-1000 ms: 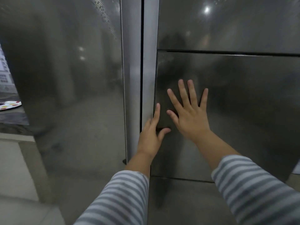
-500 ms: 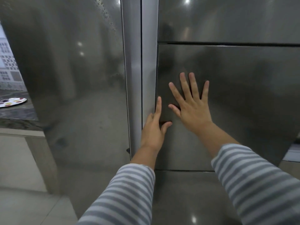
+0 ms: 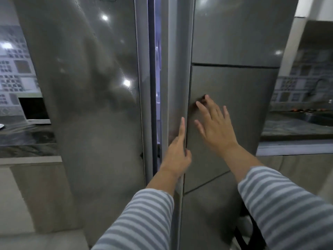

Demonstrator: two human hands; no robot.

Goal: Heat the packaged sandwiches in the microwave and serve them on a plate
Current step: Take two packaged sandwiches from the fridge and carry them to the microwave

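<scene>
At far left I see a microwave (image 3: 34, 110) on the counter (image 3: 27, 139), with a sliver of plate (image 3: 1, 126) just beside it. The left fridge door (image 3: 86, 105) looks closed; a lit gap (image 3: 157, 87) shows between it and the right door (image 3: 234, 105), which stands ajar. My left hand (image 3: 177, 156) rests along that door's edge, forefinger straight, the other fingers hidden so I cannot tell their grip. My right hand (image 3: 215, 126) lies flat on the panel, fingers spread. I see no sandwiches. A sink (image 3: 317, 117) sits at far right
</scene>
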